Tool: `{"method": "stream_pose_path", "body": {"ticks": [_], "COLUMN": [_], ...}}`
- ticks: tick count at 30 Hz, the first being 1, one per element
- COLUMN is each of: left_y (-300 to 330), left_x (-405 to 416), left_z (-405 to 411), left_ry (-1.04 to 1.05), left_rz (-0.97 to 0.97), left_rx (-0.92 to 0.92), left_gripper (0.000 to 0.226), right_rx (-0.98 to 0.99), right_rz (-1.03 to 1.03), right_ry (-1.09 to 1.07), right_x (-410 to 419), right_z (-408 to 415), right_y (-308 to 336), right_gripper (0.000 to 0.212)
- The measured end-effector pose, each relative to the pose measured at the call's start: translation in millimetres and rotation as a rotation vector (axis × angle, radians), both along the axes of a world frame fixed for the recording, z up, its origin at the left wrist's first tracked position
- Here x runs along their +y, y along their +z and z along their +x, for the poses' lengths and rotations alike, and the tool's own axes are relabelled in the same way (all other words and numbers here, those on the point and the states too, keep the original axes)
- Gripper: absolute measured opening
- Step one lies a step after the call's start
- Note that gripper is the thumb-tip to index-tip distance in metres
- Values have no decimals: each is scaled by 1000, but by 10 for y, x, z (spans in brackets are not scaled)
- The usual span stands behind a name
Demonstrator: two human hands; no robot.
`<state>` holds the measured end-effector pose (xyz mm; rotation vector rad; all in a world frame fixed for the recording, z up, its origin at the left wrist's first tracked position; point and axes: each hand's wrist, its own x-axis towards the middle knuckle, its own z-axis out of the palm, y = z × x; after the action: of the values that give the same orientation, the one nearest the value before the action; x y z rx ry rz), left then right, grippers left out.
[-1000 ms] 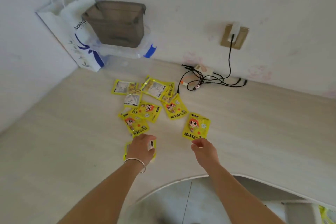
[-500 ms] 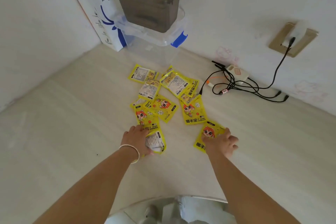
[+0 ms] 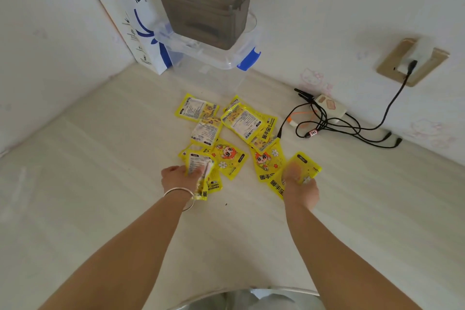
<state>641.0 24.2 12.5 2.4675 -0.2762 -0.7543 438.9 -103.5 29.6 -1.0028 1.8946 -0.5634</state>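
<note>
Collection looks barely started: the left hand (image 3: 179, 180) grips a white-backed packet (image 3: 198, 164), the blurred right hand (image 3: 302, 190) seemingly pinches a yellow packet (image 3: 305, 165), and the other packets (image 3: 241, 121) lie scattered on the table (image 3: 100, 184) before the grey bin (image 3: 206, 12).

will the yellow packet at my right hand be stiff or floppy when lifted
Probably floppy: the packets the left hand grips droop. Likely light, since the yellow packet the right hand grips is thin and flat. Its glossy film may slip.

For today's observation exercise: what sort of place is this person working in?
Likely a room at home: cartoon wall stickers, a wall socket with a cable plugged in, and stacked plastic storage boxes beside a paper shopping bag.
</note>
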Motion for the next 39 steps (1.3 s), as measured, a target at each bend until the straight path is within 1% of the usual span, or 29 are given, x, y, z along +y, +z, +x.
{"method": "stream_pose_path", "body": {"ticks": [1,3,5,7,9,10,12,15,19,21,24,26,28,29,30,32,33,34,36,37,38,39], "left_y": [-31,-35,6,42,41,33,24,29,132,139,81,126,163,187,225,287,303,309,324,324,337,357], "left_x": [-43,-112,-178,-238,-281,-291,-310,-320,-305,-261,-190,-137,-164,-179,-201,-279,-320,-361,-433,-473,-510,-543], "left_z": [14,20,31,35,48,54,64,82,114,115,42,-79,-104,-127,-177,-312,-389,-475,-671,-765,-869,-981], "left_ry": [17,16,-21,-50,-86,-96,-104,-121,-157,-170,-155,-135,-124,-135,-160,-220,-244,-268,-318,-346,-374,-402], "left_rz": [4,42,89,134,172,183,188,198,180,135,-3,-132,-234,-274,-309,-342,-346,-358,-407,-408,-395,-377], "left_rx": [11,10,11,24,6,0,-19,-1,87,142,213,269,334,351,364,381,392,410,449,468,490,519], "left_gripper": [73,61,59,58,55,54,51,45,43,40,29,21,22,23,23,28,36,45,67,79,88,90], "right_rx": [6,-1,28,145,322,371,387,397,411,412,327,224,105,24,-79,-256,-327,-411,-517,-546,-565,-580], "right_rz": [12,38,62,59,6,-29,-58,-30,52,118,197,178,166,163,176,193,211,210,225,237,242,225], "right_ry": [33,129,233,338,505,571,647,721,680,691,651,614,571,549,516,458,426,378,309,268,220,172], "right_x": [-29,-81,-139,-195,-240,-261,-305,-344,-417,-425,-421,-395,-419,-394,-376,-390,-371,-324,-208,-154,-92,-26], "right_z": [28,86,152,204,260,287,347,445,561,577,496,339,230,169,83,-149,-268,-376,-611,-739,-867,-992], "right_y": [-3,-72,-130,-167,-166,-163,-157,-139,-88,-49,-60,-67,-131,-106,-102,-155,-150,-100,-11,15,27,44], "right_gripper": [41,42,42,47,51,53,57,59,55,52,37,27,26,30,41,76,83,71,32,23,21,21]}}
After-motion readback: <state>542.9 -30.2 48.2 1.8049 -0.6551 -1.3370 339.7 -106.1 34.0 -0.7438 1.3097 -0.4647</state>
